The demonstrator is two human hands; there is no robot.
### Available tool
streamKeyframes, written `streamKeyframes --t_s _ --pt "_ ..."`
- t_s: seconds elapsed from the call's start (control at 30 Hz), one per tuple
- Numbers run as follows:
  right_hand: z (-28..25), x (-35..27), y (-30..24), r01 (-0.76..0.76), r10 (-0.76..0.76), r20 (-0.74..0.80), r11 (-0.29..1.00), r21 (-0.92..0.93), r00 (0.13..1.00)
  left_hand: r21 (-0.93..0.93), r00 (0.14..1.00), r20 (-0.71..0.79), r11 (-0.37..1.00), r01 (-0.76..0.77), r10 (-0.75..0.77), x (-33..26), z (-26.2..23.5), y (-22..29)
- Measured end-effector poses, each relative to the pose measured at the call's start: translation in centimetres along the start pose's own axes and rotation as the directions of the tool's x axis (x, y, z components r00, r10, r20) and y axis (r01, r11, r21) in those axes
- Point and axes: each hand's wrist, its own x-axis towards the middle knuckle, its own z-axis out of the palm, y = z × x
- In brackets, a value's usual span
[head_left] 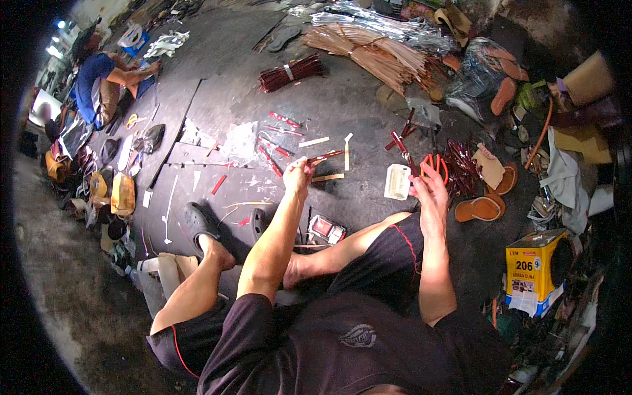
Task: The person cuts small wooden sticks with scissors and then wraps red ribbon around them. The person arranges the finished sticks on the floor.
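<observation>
My left hand (298, 176) is closed on a thin dark red strip (326, 157), which points to the right above the mat. My right hand (431, 197) has its fingers apart. Its fingertips are beside red-orange looped handles (440, 168), apparently of scissors, whose blades I cannot make out; whether they touch is unclear. Left of those fingers is a small white plastic container (397, 181). Short red strips (270, 160) and pale strips (347, 151) lie scattered ahead of my left hand.
A tied dark red bundle (289, 72) and a larger brown bundle (375, 56) lie farther off. To the right are dark red strips (463, 168), sandals (480, 208) and a yellow can (536, 270). A person (99, 79) sits at far left.
</observation>
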Motion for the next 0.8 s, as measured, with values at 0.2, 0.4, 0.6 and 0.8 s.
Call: streamKeyframes --t_s 0.2,0.4,0.6,0.8 --pt "-3.7 1.5 1.0 0.043 -0.031 -0.131 0.995 0.093 0.991 0.059 0.998 0.038 0.997 -0.058 0.056 3.4 5.8 0.7" --pt "-4.4 1.7 0.9 -0.025 0.047 -0.162 0.991 0.133 0.986 0.51 0.994 0.088 0.86 0.01 -0.064 2.4 14.7 -2.0" --pt "0.9 1.7 -1.7 0.005 -0.006 0.008 0.995 0.1 1.0 0.487 0.723 0.641 0.865 -0.122 -0.259 -6.3 16.9 7.8" --pt "9.3 1.1 -5.0 0.008 -0.067 0.278 0.978 0.208 0.958 0.58 0.752 0.622 0.774 -0.253 -0.22 -14.8 14.4 22.5"
